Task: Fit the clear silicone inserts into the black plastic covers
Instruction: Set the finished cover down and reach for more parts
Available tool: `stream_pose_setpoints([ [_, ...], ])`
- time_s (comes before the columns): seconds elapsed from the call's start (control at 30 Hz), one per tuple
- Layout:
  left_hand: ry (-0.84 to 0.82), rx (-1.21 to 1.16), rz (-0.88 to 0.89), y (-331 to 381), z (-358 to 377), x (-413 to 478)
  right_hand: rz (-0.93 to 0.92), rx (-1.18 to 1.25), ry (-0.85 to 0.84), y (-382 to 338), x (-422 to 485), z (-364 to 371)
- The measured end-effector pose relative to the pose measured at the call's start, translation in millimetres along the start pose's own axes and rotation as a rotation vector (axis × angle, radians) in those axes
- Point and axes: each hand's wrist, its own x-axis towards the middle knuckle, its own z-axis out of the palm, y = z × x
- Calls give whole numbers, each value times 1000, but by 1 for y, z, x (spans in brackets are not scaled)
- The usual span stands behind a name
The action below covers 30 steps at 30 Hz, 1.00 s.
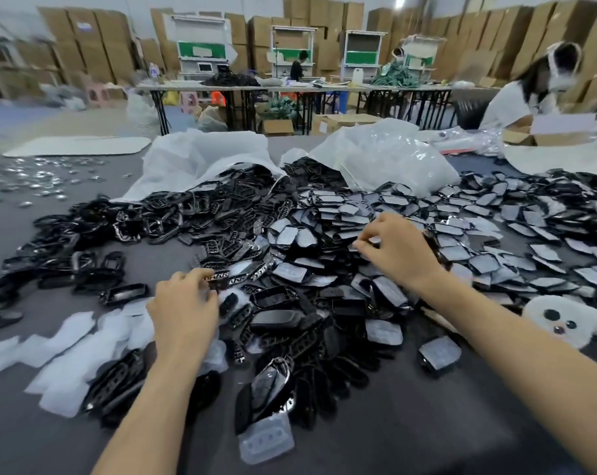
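A big heap of black plastic covers point(276, 296) spreads over the grey table. My left hand point(183, 303) grips one black cover with holes point(218, 281) at the heap's near left side. My right hand point(396, 250) reaches further into the pile, its fingertips pinching a small clear silicone insert point(372, 241). Many covers with pale inserts point(341, 214) lie to the right and behind. One loose clear insert point(266, 438) lies near the table's front.
Two white plastic sacks point(201, 159) point(382, 156) spill parts at the back. Pale foam-like sheets point(70, 347) lie at the left, small shiny metal parts point(33, 180) far left, a white fluffy item point(561, 320) at the right. A person point(530, 94) works at a cardboard box behind.
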Motion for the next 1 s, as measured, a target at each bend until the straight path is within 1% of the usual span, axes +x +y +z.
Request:
stream_pose_setpoints([
  [0.07,24,24,5,2,0,-2,-29,126,32,-33,3,16],
  [0.1,23,26,10,2,0,-3,-53,190,17,-51,3,26],
  [0.23,-17,31,11,-2,2,-2,-173,335,-166,-110,-12,70],
  [0.3,-74,91,-19,-4,3,-1,-220,314,-185,-119,-22,86],
  [0.4,-93,100,2,-5,6,0,-309,245,-142,-116,-31,98],
  [0.5,-56,34,40,-2,7,2,-361,267,-59,-115,-34,101],
  [0.57,-23,-27,62,2,8,1,-358,296,-40,-115,-35,102],
  [0.63,20,-177,88,7,5,-1,-358,343,-24,-115,-33,103],
  [0.73,104,-426,155,16,-1,-6,-330,458,53,-114,-30,103],
  [0.77,93,-487,161,18,-3,-8,-322,500,80,-113,-29,102],
  [0.87,-46,-634,145,22,-5,-12,-291,560,112,-109,-28,101],
  [0.93,-66,-617,131,22,-5,-8,-265,555,119,-106,-28,100],
  [1.0,-33,-464,112,14,-5,9,-250,533,142,-105,-28,100],
])
